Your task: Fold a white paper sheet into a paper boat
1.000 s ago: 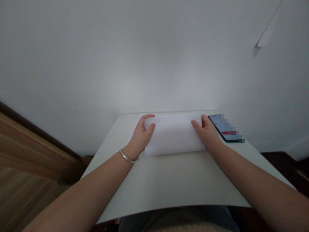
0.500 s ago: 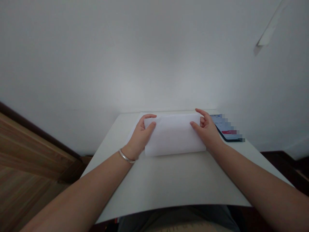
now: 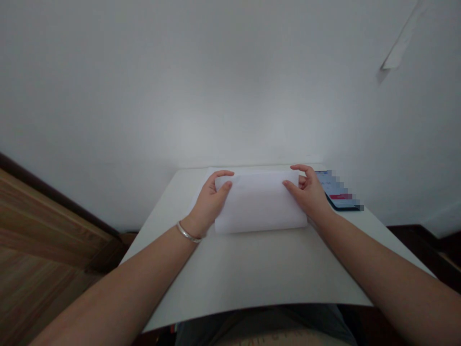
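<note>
We have a white counter (image 3: 259, 274), plain top. Middle of its far half, we log white paper (image 3: 261, 204), set crosswise; we can't tell if all of it touches down. Right of that, toward the far corner, we mark a phone (image 3: 334, 192) flat on the counter, screen up and lit, partly pixelated.

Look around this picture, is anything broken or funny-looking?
Yes: a long, thin white strip slants on the pale-grey wall, upper right, and seems to stick out, maybe peeling. Blocky squares cover part of the black-edged rectangular phone. The smooth white paper shows no tear I can see.
</note>
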{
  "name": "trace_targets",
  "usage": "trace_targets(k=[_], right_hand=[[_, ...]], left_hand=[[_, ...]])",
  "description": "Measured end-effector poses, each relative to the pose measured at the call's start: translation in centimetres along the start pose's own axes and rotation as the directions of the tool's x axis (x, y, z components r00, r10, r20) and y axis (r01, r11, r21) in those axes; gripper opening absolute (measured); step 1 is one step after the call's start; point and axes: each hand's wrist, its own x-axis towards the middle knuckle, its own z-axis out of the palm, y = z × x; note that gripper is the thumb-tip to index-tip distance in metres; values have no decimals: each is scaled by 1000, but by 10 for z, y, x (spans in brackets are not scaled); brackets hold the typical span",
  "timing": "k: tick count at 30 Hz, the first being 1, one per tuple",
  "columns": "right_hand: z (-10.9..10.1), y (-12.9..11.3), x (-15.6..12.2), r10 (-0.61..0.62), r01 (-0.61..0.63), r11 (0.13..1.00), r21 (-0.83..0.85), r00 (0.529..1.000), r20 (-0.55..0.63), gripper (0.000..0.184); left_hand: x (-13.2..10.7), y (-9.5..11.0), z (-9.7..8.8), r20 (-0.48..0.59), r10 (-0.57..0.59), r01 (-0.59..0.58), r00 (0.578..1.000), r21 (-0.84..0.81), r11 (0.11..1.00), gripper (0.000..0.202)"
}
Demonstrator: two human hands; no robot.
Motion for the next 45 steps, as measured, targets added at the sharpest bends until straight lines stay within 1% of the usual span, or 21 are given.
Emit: trace_targets(k=[2, 6, 8, 12, 14, 17, 20, 23, 25, 28, 30, 32, 34, 35, 37, 39, 40, 42, 45], right_hand=[[0, -4, -1, 0, 0, 1000, -7, 1000, -3, 49], [-1, -6, -1, -34, 29, 993, -116, 998, -46, 36], [-1, -5, 0, -34, 26, 991, -135, 997, -62, 33], [-1, -4, 0, -9, 1, 992, -129, 998, -61, 37], [-2, -4, 0, -34, 21, 983, -180, 997, -66, 38], [-3, -4, 1, -86, 63, 966, -252, 993, -80, 31], [-4, -4, 1, -110, 85, 958, -275, 991, -76, 28], [-4, -4, 2, -82, 61, 966, -252, 994, -74, 28], [-5, -4, 2, -53, 36, 971, -237, 996, -67, 28], [-7, -3, 3, -25, 11, 967, -253, 998, -51, 28], [-8, -2, 5, -3, -9, 959, -284, 999, -44, 28], [-9, 0, 8, 13, -24, 941, -337, 999, -34, 27], [-11, 2, 11, 6, -11, 911, -413, 1000, -15, 26], [-11, 4, 13, -4, 3, 891, -454, 1000, -1, 26], [-12, 8, 17, -24, 39, 846, -532, 999, 35, 25], [-12, 11, 21, -22, 62, 804, -592, 997, 74, 26], [-11, 13, 22, -11, 63, 788, -612, 996, 88, 26], [-9, 16, 25, 11, 55, 768, -638, 995, 99, 28], [-6, 19, 28, 4, 59, 756, -652, 995, 95, 30]], left_hand=[[1, 0, -1, 2, 0, 0, 1000, 15, 1000, 37], [1, -1, -1, -2, 14, -14, 1000, 39, 999, 35], [1, 0, -1, 3, 17, -17, 1000, 38, 999, 34], [1, 0, 0, 6, 8, -9, 1000, 49, 999, 35], [2, 0, -1, 3, -5, 5, 1000, 52, 999, 36], [4, -1, -3, 10, -21, 20, 1000, 65, 998, 39], [7, 0, -7, -4, -8, 9, 1000, 138, 990, 40], [10, 4, -11, -47, 19, -7, 999, 240, 971, 38], [12, 7, -14, -71, 61, -37, 996, 298, 954, 35], [17, 7, -20, -80, 110, -76, 991, 350, 934, 32], [20, 5, -23, -67, 97, -65, 993, 374, 925, 32], [22, 3, -25, -48, 60, -35, 997, 412, 911, 33], [23, 1, -27, -31, 24, -6, 999, 481, 876, 33], [24, 0, -28, -24, 17, -2, 1000, 537, 844, 32], [24, -1, -29, 5, 39, -32, 999, 670, 742, 29], [23, -1, -30, 56, 78, -92, 995, 780, 619, 27], [23, -1, -30, 86, 86, -120, 993, 814, 568, 27], [23, -1, -29, 133, 83, -157, 988, 854, 496, 28], [23, -2, -27, 149, 77, -168, 986, 888, 428, 32]])
